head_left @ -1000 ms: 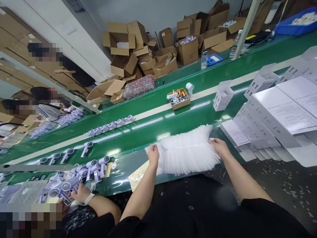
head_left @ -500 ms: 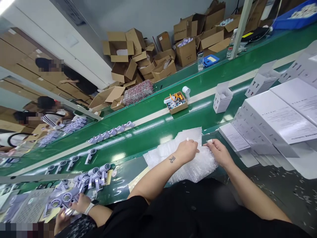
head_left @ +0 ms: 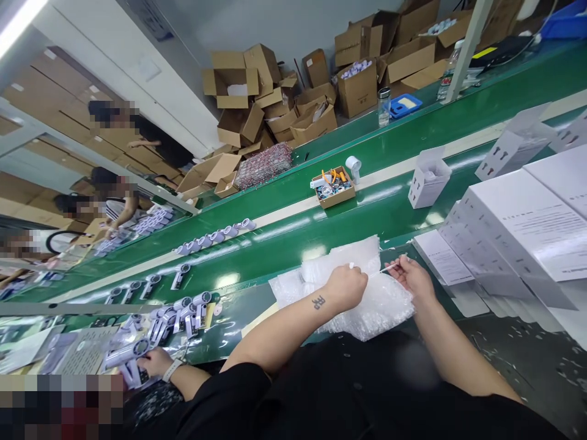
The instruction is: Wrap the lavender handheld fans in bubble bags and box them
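Note:
A heap of clear plastic bags (head_left: 342, 269) lies on the green bench in front of me. My left hand (head_left: 346, 286) rests on top of the heap, fingers curled and pinching the plastic. Just to its right, my right hand (head_left: 410, 275) pinches the edge of one thin bag between thumb and fingertips and holds it slightly lifted. The two hands are a short distance apart over the right half of the heap.
Stacks of flat white cartons (head_left: 518, 232) lie at the right, an upright white box (head_left: 426, 180) and a small tray of parts (head_left: 334, 184) stand on the green conveyor (head_left: 275, 235). Lilac handheld devices (head_left: 215, 235) ride the belt. Another person's hand (head_left: 156, 362) handles devices at lower left.
My left hand has moved from the heap's left edge to its top right, close to the right hand. The fanned bags have bunched into a heap. My right hand now lifts one bag's edge.

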The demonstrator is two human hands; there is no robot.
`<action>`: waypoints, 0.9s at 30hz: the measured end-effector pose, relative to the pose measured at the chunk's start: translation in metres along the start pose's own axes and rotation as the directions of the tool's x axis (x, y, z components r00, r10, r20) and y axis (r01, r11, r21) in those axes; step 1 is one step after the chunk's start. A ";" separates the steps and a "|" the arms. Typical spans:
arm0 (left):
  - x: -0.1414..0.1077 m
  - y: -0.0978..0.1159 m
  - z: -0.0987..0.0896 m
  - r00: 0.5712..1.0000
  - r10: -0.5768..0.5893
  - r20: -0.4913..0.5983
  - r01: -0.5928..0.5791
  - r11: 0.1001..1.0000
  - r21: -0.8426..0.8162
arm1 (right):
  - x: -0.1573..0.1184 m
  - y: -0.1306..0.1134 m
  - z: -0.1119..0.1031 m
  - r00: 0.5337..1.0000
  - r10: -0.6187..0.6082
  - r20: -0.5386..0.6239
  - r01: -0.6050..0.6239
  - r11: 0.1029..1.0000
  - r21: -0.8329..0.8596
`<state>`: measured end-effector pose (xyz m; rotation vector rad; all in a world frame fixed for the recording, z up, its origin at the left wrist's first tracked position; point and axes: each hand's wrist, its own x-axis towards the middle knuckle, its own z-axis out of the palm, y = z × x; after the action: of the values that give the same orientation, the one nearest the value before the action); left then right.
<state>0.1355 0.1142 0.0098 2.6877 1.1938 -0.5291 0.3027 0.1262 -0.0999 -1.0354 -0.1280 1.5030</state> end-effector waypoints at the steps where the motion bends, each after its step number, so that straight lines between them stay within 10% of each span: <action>1: 0.000 0.001 0.001 1.000 0.017 0.005 -0.017 1.000 -0.007 | 0.003 0.001 0.000 1.000 0.020 0.011 -0.021 1.000 0.016; 8: 0.007 0.004 -0.011 0.967 -0.171 -0.190 0.046 0.846 -0.531 | -0.029 0.008 0.019 0.978 -0.015 0.207 0.009 1.000 0.028; 12: 0.019 0.010 -0.011 0.953 -0.292 -0.080 -0.012 0.229 -0.973 | -0.035 0.006 0.022 0.970 0.050 0.239 -0.075 0.992 0.100; 14: 0.025 0.013 -0.005 0.947 -0.319 0.039 -0.012 -0.155 -0.988 | -0.029 0.004 0.019 0.963 0.131 0.234 -0.164 0.978 0.127; 16: 0.029 0.017 0.001 0.940 -0.322 0.112 -0.009 -0.351 -0.936 | -0.023 0.004 0.016 0.948 0.197 0.249 -0.234 0.964 0.127; 27: 0.011 0.013 -0.004 0.834 -0.540 0.114 -0.138 -0.403 -0.905 | 0.005 0.006 -0.024 0.984 0.146 0.098 -0.154 0.985 0.075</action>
<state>0.1527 0.1140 0.0090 0.7903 1.2248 0.9232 0.3148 0.1176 -0.1208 -0.9264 -0.0533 1.6795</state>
